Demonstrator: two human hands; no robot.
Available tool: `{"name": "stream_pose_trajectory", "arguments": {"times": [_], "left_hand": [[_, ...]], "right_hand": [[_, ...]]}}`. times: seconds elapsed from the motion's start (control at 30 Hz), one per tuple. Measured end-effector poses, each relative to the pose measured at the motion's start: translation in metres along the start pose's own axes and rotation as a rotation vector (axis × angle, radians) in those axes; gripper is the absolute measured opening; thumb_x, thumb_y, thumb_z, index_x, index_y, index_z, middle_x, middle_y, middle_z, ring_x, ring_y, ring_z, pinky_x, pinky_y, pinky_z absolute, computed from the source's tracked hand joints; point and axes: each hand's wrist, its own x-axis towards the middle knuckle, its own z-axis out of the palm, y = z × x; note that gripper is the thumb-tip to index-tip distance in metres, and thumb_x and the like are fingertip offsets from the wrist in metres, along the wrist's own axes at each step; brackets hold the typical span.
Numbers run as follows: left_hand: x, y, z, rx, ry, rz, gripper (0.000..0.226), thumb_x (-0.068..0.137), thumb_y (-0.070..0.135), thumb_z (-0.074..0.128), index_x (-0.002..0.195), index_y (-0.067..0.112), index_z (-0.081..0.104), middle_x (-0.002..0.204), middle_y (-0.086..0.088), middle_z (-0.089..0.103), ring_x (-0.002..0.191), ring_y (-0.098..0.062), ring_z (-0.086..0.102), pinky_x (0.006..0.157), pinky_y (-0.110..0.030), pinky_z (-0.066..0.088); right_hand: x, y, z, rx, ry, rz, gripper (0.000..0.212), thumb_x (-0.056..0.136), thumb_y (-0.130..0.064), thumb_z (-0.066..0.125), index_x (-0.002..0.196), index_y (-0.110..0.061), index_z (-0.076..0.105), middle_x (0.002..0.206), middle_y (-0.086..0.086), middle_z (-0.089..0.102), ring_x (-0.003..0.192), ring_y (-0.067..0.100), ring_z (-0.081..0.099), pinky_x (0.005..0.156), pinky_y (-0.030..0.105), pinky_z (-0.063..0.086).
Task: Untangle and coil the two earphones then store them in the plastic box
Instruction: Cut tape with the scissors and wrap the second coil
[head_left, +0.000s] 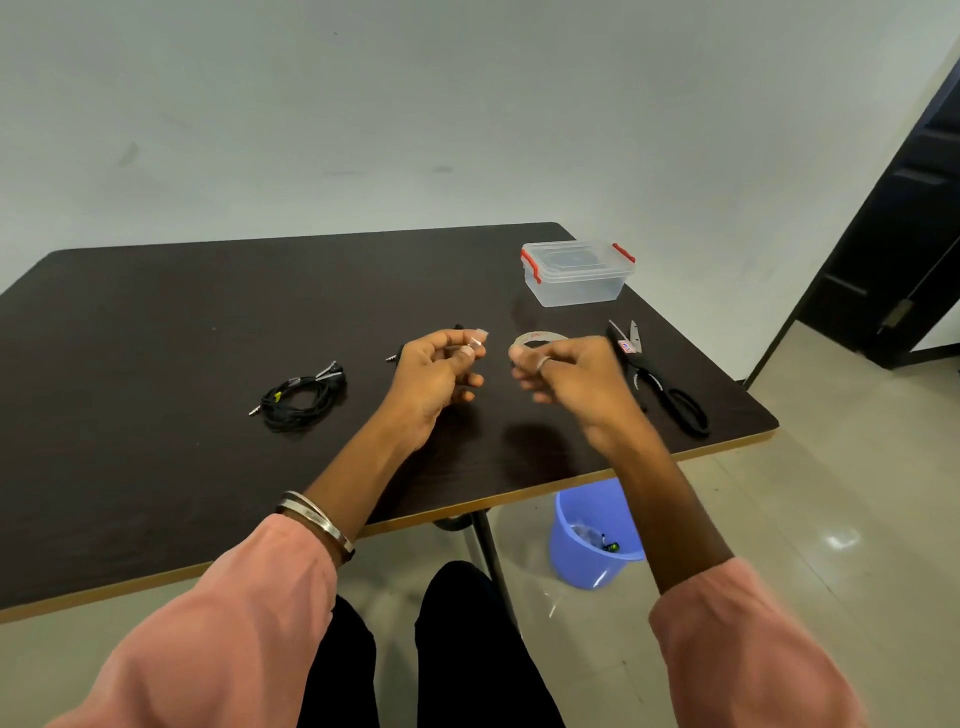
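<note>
A short strip of clear tape (477, 336) is pinched in the grip of the left hand (436, 371), thumb and forefinger closed narrowly on it, above the dark table (156, 338). Behind that grip a black earphone (397, 355) lies on the table, mostly hidden by the hand, its plug showing just to the left. The right hand (563, 374), just right of the left one, has its fingers curled around a roll of clear tape (537, 338). A coiled black earphone (301, 396) lies on the table well to the left of both grips. Black-handled scissors (657, 379) lie just right of the right hand. The plastic box (576, 273), lid on with red clips, stands beyond the right hand, near the far table edge
</note>
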Motion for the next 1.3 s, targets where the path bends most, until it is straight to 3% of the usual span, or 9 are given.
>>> {"name": "stream_pose_trajectory", "arguments": {"times": [0.13, 0.3, 0.53, 0.7, 0.83, 0.97, 1.13, 1.3], "left_hand": [[-0.004, 0.003, -0.016, 0.141, -0.01, 0.122, 0.025, 0.096, 0.005, 0.051, 0.103, 0.02, 0.069, 0.091, -0.002, 0.07, 0.069, -0.01, 0.061, 0.057, -0.024, 0.049], [-0.003, 0.008, -0.034, 0.238, 0.028, 0.182, 0.023, 0.094, 0.004, 0.054, 0.102, 0.021, 0.068, 0.086, 0.0, 0.067, 0.067, -0.01, 0.059, 0.055, -0.022, 0.048], [0.016, 0.013, -0.068, 0.036, 0.045, 0.184, 0.029, 0.083, 0.012, 0.071, 0.111, 0.007, 0.066, 0.083, -0.006, 0.069, 0.06, -0.012, 0.06, 0.057, -0.024, 0.052], [0.033, 0.014, -0.079, -0.148, 0.183, 0.136, 0.022, 0.092, 0.024, 0.061, 0.101, 0.005, 0.069, 0.087, -0.009, 0.069, 0.056, -0.012, 0.058, 0.055, -0.023, 0.051], [0.051, 0.006, -0.078, 0.404, 0.315, 0.218, 0.011, 0.092, 0.017, 0.062, 0.093, 0.013, 0.072, 0.087, -0.003, 0.071, 0.062, -0.01, 0.062, 0.065, -0.027, 0.053], [0.064, -0.005, -0.068, 0.916, 0.289, 0.322, 0.025, 0.09, 0.023, 0.063, 0.109, 0.009, 0.072, 0.102, -0.011, 0.071, 0.093, -0.024, 0.065, 0.086, -0.031, 0.05], [0.071, -0.018, -0.061, 1.214, 0.206, 0.322, 0.028, 0.092, 0.028, 0.06, 0.109, 0.008, 0.071, 0.109, -0.016, 0.061, 0.102, -0.032, 0.058, 0.083, -0.037, 0.047], [0.07, -0.021, -0.06, 1.243, 0.284, 0.352, 0.024, 0.09, 0.025, 0.062, 0.1, 0.006, 0.073, 0.101, -0.014, 0.061, 0.097, -0.03, 0.058, 0.074, -0.034, 0.044]], "right_hand": [[0.005, -0.01, 0.038, 0.26, -0.164, 0.161, 0.026, 0.086, -0.027, 0.069, 0.088, -0.001, 0.07, 0.081, 0.011, 0.067, 0.072, 0.018, 0.061, 0.065, 0.027, 0.05], [0.02, -0.017, 0.062, 0.414, -0.157, 0.213, 0.009, 0.086, -0.017, 0.068, 0.081, -0.011, 0.07, 0.074, 0.006, 0.069, 0.06, 0.011, 0.059, 0.056, 0.025, 0.046], [0.045, -0.031, 0.083, 0.447, -0.135, 0.181, 0.007, 0.086, -0.008, 0.067, 0.079, -0.008, 0.07, 0.076, 0.006, 0.066, 0.055, 0.008, 0.053, 0.047, 0.019, 0.041], [0.063, -0.037, 0.088, 0.4, -0.01, 0.014, 0.009, 0.089, -0.008, 0.062, 0.083, -0.009, 0.069, 0.073, 0.004, 0.065, 0.055, 0.007, 0.053, 0.048, 0.019, 0.042], [0.084, -0.032, 0.083, 0.298, 0.059, -0.055, 0.009, 0.091, -0.013, 0.062, 0.085, -0.009, 0.067, 0.069, 0.002, 0.063, 0.053, 0.008, 0.05, 0.048, 0.019, 0.041], [0.095, -0.017, 0.092, 0.197, 0.053, -0.122, 0.011, 0.091, -0.016, 0.062, 0.083, -0.014, 0.068, 0.071, 0.003, 0.066, 0.057, 0.008, 0.056, 0.052, 0.018, 0.044], [0.094, 0.005, 0.104, 0.18, 0.022, -0.179, 0.014, 0.092, -0.006, 0.059, 0.088, -0.013, 0.07, 0.081, 0.007, 0.071, 0.064, 0.004, 0.063, 0.058, 0.015, 0.048], [0.099, 0.009, 0.105, 0.098, 0.003, -0.263, 0.016, 0.094, -0.002, 0.055, 0.091, -0.007, 0.07, 0.081, 0.008, 0.072, 0.065, 0.008, 0.067, 0.058, 0.018, 0.052]]}}
